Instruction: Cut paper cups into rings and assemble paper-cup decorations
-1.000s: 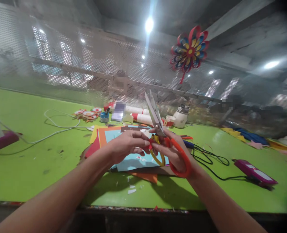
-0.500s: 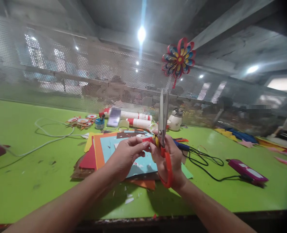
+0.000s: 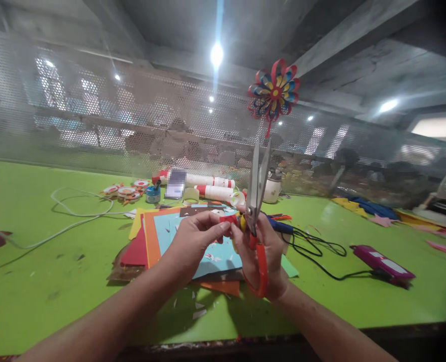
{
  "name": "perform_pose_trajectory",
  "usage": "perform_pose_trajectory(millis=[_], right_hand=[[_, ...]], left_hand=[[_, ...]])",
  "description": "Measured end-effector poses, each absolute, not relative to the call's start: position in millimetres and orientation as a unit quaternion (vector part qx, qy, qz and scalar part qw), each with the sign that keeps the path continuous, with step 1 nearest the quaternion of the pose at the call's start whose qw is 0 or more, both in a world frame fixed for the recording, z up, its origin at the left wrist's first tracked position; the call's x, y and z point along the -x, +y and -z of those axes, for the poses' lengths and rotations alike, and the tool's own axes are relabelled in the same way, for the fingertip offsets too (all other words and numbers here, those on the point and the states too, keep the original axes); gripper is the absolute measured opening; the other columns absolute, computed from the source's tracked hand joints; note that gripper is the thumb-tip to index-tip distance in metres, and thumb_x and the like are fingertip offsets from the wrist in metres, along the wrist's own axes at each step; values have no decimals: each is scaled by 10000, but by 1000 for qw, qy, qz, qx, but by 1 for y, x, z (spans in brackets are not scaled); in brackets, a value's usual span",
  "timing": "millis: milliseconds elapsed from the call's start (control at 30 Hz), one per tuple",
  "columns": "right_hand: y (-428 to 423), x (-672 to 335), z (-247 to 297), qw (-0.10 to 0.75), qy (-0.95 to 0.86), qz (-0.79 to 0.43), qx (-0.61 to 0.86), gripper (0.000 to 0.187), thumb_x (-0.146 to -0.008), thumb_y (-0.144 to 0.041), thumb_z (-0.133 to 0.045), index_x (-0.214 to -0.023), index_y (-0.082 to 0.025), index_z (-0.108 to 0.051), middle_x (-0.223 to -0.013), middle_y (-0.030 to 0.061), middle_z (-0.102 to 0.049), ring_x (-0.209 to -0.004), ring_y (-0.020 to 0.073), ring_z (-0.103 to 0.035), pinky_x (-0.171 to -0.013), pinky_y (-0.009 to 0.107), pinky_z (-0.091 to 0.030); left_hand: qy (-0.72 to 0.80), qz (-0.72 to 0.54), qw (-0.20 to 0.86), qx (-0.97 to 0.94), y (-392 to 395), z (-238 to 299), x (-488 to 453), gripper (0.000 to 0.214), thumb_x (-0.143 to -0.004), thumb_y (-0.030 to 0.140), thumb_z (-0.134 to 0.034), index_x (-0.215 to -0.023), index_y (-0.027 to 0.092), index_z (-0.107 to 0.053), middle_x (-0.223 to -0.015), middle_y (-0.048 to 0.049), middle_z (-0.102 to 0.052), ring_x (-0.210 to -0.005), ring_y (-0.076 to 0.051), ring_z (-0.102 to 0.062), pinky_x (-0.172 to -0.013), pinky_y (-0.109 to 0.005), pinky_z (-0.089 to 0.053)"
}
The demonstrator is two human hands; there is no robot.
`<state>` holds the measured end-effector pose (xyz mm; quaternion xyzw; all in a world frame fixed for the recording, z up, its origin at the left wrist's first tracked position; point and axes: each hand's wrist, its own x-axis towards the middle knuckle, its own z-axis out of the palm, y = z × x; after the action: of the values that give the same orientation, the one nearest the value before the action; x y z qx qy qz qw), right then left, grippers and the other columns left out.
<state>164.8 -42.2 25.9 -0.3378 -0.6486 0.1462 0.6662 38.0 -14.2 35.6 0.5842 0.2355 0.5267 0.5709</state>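
Observation:
My left hand (image 3: 198, 244) pinches a small piece of red paper (image 3: 228, 219) between thumb and fingers. Close beside it, my right hand (image 3: 266, 256) is closed around orange-handled scissors (image 3: 258, 201), whose blades point upward and stand slightly apart. The right fingertips also touch the red piece, and a small yellow piece (image 3: 242, 221) shows next to them. What the yellow piece belongs to is partly hidden by the fingers. Below both hands lies a stack of coloured paper (image 3: 164, 236) with small white and red scraps on it.
A purple power strip (image 3: 384, 262) with a black cord lies at the right. Behind the paper are a phone (image 3: 176, 185), a blue glue jar (image 3: 153, 193), white-and-red rolls (image 3: 215, 193) and a white jug (image 3: 272, 187). A paper flower (image 3: 275, 93) stands above. White cable (image 3: 72, 217) loops at left.
The scissors have tilted a little to the right, with the blades spread slightly wider. Both hands stay together at the red paper. The whole view has shifted slightly.

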Motion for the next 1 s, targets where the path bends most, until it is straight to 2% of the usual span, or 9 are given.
perform_pose_trajectory(millis=[200, 300, 533, 667, 800, 1000], right_hand=[[-48, -184, -26, 620, -676, -121, 380, 271, -875, -264, -564, -1138, -224, -513, -817, -6, -558, -673, 120, -552, -605, 240, -489], [-47, -197, -29, 554, -705, -150, 416, 274, -906, -363, -519, -1138, -217, -525, -781, -3, -556, -692, 131, -546, -597, 235, -456], [-44, -223, -27, 401, -789, -207, 417, 492, -891, -572, -410, -1127, -159, -532, -732, 11, -544, -617, 136, -500, -561, 256, -395], [-47, -231, -19, 375, -803, -195, 419, 535, -888, -608, -369, -1128, -161, -539, -688, 1, -517, -591, 132, -463, -550, 254, -356], [-49, -232, -17, 354, -818, -186, 413, 536, -890, -604, -367, -1114, -152, -550, -654, -9, -486, -567, 125, -425, -535, 249, -317], [-54, -231, -21, 342, -828, -168, 411, 506, -906, -579, -355, -1075, -154, -572, -679, -1, -491, -593, 130, -437, -549, 247, -315]], left_hand=[[226, -553, 576, -557, -10, -40, -30, 174, -731, 296, -713, -655, 165, -628, -647, -6, -616, -615, -109, -518, -612, -256, -395], [227, -573, 580, -532, -8, -42, -25, 170, -710, 291, -738, -669, 164, -633, -659, -7, -638, -630, -111, -549, -616, -253, -409], [223, -615, 546, -524, -4, -51, -15, 131, -707, 251, -741, -666, 164, -652, -658, -3, -639, -617, -98, -535, -606, -242, -405], [234, -627, 542, -508, -1, -53, -13, 127, -690, 228, -749, -646, 154, -656, -616, 5, -615, -616, -90, -531, -628, -232, -408], [245, -609, 556, -509, 2, -49, -15, 158, -679, 262, -762, -660, 145, -657, -662, -20, -641, -662, -115, -574, -674, -259, -434], [249, -591, 589, -491, 3, -46, -18, 213, -641, 276, -793, -665, 144, -627, -708, -45, -670, -739, -160, -625, -730, -304, -461]])
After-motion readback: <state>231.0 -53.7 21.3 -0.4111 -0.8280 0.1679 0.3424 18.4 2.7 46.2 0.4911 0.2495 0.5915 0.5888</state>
